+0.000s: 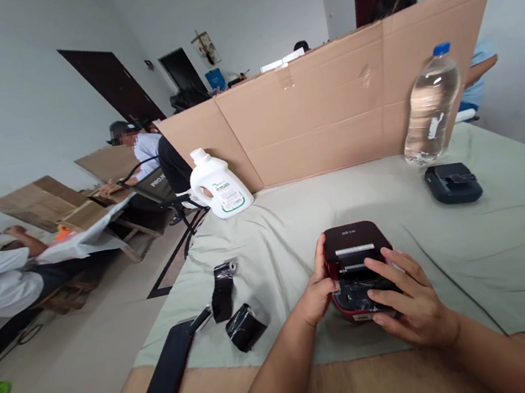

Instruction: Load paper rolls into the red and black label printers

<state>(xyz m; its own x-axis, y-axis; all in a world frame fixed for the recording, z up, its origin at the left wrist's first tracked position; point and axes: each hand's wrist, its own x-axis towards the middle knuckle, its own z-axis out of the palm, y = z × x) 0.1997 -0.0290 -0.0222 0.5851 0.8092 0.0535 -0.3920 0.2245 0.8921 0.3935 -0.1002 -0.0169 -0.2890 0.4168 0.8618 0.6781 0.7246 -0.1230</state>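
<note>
A small black and red label printer (354, 234) stands on the cloth in front of me, its upper side open with metal rollers showing. My left hand (320, 289) holds its left side, the thumb at the edge of the opening. Over the right side lies my right hand (407, 299), fingers spaced and bent onto the black inner part (354, 295), thumb by the front edge. The fingers partly hide what they touch. To the left are a roll of shiny black ribbon (246, 328) and a partly unrolled black ribbon (223, 291).
A long flat black piece (166, 383) lies at the table's left front. Behind stand a white jug (223, 186), a water bottle (432, 105) and a cardboard screen (315, 119). A black device (453, 183) sits right. Other people sit beyond the table.
</note>
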